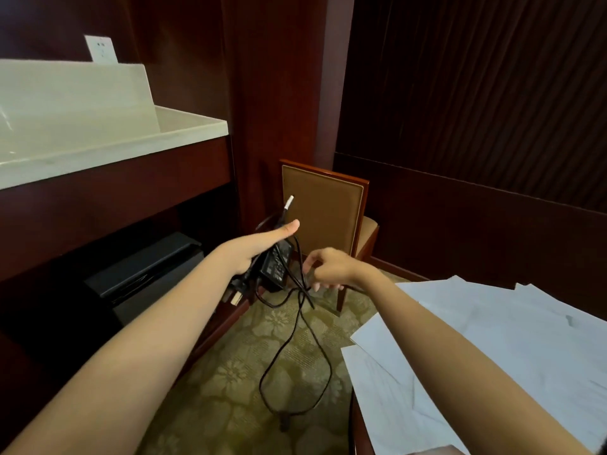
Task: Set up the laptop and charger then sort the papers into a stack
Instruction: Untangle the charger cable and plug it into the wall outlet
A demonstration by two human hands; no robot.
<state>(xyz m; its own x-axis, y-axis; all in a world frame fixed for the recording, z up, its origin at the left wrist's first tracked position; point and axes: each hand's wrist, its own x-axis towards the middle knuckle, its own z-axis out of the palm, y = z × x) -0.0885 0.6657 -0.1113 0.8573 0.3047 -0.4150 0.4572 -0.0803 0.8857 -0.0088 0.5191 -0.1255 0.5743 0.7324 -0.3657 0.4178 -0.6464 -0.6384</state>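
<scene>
Black charger brick, gripped in the left hand. The thumb lies straight along the top of the brick and points toward the far wall, while the fingers are hidden beneath it. A silver connector tip stands up just beyond the thumb, and the mains plug hangs below the wrist. The right hand, just right of the brick, pinches the black cable between thumb and curled fingers. From this pinch the cable crosses itself and drops in a long loop over the floor. The brick and cable are held in the air in mid-scene, between the cabinet on the left and the chair beyond.

Behind both hands stands a wooden chair with a tan padded back, turned toward the viewer. Below lies a green-gold patterned carpet. To the near right, loose white papers overlap untidily on a dark wooden worktop, partly under the right forearm. To the far left, a pale stone worktop tops a dark red-brown cabinet, and a white socket plate is set in the wall behind it. A black box sits in the open recess beneath.
</scene>
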